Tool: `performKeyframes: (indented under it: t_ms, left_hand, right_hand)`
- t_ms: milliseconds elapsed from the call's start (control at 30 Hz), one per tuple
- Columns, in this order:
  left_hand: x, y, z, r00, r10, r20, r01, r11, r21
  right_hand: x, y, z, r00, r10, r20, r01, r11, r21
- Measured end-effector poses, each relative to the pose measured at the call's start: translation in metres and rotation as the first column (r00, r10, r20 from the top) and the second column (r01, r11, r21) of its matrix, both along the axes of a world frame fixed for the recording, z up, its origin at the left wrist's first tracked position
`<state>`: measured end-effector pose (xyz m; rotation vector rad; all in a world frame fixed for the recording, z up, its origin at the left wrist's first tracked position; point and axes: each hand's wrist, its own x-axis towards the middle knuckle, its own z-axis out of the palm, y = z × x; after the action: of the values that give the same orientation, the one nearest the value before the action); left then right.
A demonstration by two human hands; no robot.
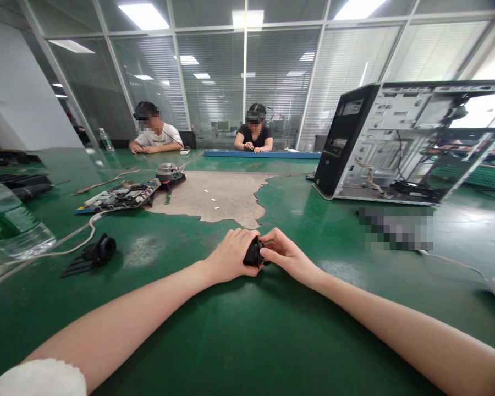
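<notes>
A small black plastic part (252, 254), its exact kind unclear, is held just above or on the green table in front of me. My left hand (233, 254) wraps round it from the left, fingers over the top and thumb below. From the right, my right hand (282, 252) pinches the part's near right side between thumb and forefinger. The fingers cover much of it. Off to the left lies another black piece (101, 250) with a round opening and flat slats.
An opened computer case (355, 143) stands at right. A circuit board (124, 195) with a cooler (170, 175) sits at left, near a water bottle (12, 220). White cables cross the table (214, 341). Two people sit across, beside a long blue bar (264, 154).
</notes>
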<state>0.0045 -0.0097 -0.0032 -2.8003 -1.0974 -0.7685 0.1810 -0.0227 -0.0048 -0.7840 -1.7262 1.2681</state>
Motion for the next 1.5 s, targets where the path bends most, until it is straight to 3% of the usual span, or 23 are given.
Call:
performKeyframes:
  t_ms: [200, 400, 767, 967, 1367, 1500]
  left_hand:
    - [-0.0003, -0.0003, 0.0012, 1.000, -0.003, 0.002, 0.003, 1.000, -0.018]
    - [0.0003, 0.0002, 0.0009, 1.000, -0.003, -0.002, 0.003, 1.000, -0.029]
    - [0.0014, 0.0005, 0.0007, 1.000, -0.003, 0.009, 0.003, 1.000, -0.029]
    - [0.0005, -0.0003, 0.0014, 1.000, 0.000, 0.008, 0.000, 0.999, -0.047]
    - [0.0002, -0.0004, 0.0013, 1.000, -0.007, 0.002, 0.007, 1.000, -0.023]
    - [0.0002, -0.0007, 0.0019, 1.000, -0.001, -0.010, 0.001, 1.000, -0.021]
  right_hand:
    - [0.0008, 0.0000, 0.0014, 0.998, -0.011, 0.069, 0.014, 0.999, -0.037]
    - [0.0024, -0.0037, 0.0015, 0.999, 0.031, 0.043, -0.032, 0.999, 0.014]
    - [0.0011, -0.0021, 0.0019, 0.995, -0.045, 0.088, 0.045, 0.999, 0.009]
    - [0.0030, -0.0015, -0.0010, 0.998, 0.030, 0.057, -0.031, 0.999, 0.015]
    - [0.0018, 0.0028, -0.0031, 0.998, -0.022, 0.056, 0.022, 1.000, -0.008]
    - [0.0032, 0.0014, -0.0030, 0.998, 0.039, 0.041, -0.039, 0.999, -0.006]
